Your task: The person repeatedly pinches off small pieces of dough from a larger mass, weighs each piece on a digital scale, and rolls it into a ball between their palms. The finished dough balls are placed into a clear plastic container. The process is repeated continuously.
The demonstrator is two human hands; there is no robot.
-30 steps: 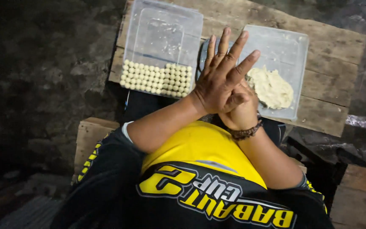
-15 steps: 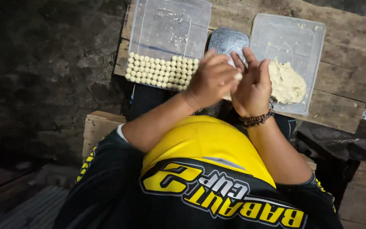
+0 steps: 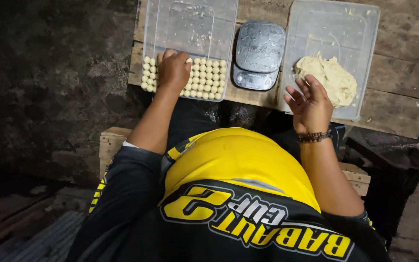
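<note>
Landmark: the digital scale (image 3: 259,54), sitting on the wooden board (image 3: 398,97) between two containers

Left of the scale, a clear plastic tray (image 3: 190,29) is holding rows of small pale dough balls (image 3: 209,77) along its near edge; the far part of the tray is lying bare apart from a few crumbs. The left hand (image 3: 173,72) is resting knuckles-up on those rows, fingers curled down onto the balls. Whether it is pinching one cannot be told, since the fingertips are hidden under the hand, which is also covering part of the rows

The scale itself is showing a smeared grey platform; its display is too dim to make out

Right of the scale, a second clear tray (image 3: 335,29) is holding a lump of pale dough (image 3: 330,77) at its near side. The right hand (image 3: 311,104), wearing a beaded bracelet (image 3: 314,137), is hovering just short of that lump, palm open, fingers spread and loose, gripping nothing

The far edges of both trays are being cut off by the top of the frame, and the surroundings left of the board are lying too dark to read
</note>
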